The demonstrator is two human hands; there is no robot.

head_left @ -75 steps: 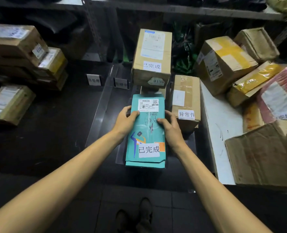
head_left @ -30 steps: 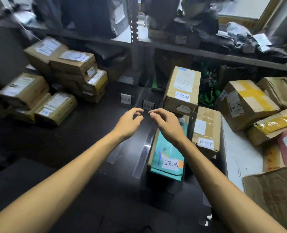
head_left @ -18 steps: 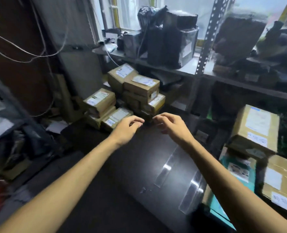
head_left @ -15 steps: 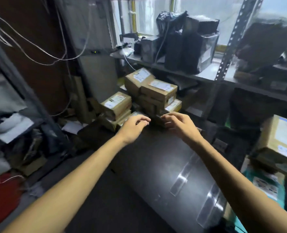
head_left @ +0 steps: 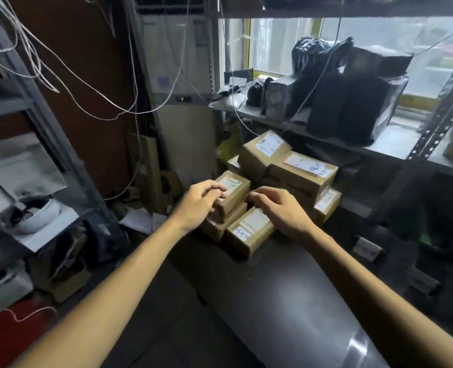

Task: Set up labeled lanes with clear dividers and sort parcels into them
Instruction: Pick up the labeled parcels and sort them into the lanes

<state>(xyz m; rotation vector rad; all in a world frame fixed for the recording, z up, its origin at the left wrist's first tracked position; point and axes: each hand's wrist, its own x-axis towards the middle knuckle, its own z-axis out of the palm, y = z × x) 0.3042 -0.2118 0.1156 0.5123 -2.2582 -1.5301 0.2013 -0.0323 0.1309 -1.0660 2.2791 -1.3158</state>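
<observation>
Cardboard parcels [head_left: 286, 181] stacked on dark table [head_left: 286, 301], both hands reaching.

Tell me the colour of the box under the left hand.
Brown cardboard box with a white label, seen in the head view.

Brown parcels [head_left: 257, 229], white labels [head_left: 256, 219]

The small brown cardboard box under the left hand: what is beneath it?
The small brown cardboard box sits on another flat brown box; the left hand hides their contact.
</observation>
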